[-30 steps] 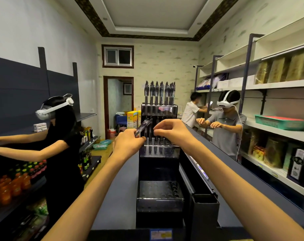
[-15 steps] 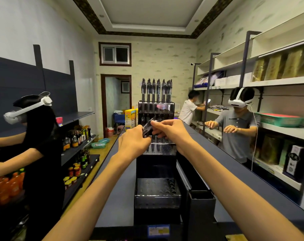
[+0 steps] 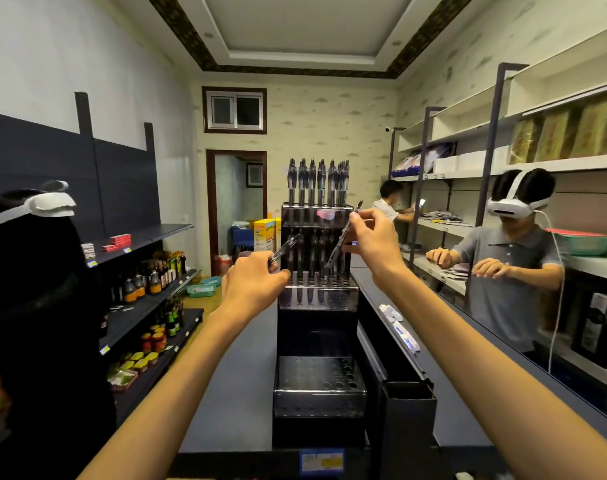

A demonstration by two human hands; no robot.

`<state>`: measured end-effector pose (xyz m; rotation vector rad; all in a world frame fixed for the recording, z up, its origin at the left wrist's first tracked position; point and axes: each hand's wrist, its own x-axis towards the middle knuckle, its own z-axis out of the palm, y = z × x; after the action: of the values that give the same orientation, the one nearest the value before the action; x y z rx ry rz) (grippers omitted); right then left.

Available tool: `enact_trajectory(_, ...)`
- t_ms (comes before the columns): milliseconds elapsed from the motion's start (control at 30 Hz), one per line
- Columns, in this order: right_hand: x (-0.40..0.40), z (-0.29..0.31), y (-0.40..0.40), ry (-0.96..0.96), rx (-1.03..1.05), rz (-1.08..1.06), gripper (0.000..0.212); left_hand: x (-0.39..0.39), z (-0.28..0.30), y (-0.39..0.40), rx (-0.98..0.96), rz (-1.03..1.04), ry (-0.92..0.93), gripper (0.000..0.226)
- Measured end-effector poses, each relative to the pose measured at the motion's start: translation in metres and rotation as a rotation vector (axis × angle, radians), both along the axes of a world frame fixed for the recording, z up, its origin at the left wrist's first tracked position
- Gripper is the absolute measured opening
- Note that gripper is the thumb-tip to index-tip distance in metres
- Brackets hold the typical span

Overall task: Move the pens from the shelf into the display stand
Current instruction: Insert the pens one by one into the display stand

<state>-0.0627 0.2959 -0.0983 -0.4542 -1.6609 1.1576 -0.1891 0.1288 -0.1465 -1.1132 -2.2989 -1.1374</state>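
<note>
A black tiered display stand [image 3: 317, 292] stands upright on the grey shelf top — a row of clear-barrelled pens [image 3: 317, 181] upright in its top tier, more below. Two further pens are held tilted before it — one [image 3: 284, 250] left, one [image 3: 343, 237] right.

Your single head camera looks forward and slightly down along the shelf top [image 3: 239, 393], close behind the display stand [image 3: 317, 292].

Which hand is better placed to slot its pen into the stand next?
Right. The right hand pinches its pen tip-down over the stand; the left hand holds its pen off to the side.
</note>
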Motion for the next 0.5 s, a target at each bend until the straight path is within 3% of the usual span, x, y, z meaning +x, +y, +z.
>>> enact_trajectory(167,0.001,0.001,-0.001,-0.131,0.369,-0.165,0.021,0.004,0.002,-0.004,0.032,-0.012,-0.001,0.036)
enact_trajectory(500,-0.007,-0.011,0.004,-0.230,0.430,-0.205,0.024,0.005,0.001,-0.008,0.042,-0.007,-0.012,0.036)
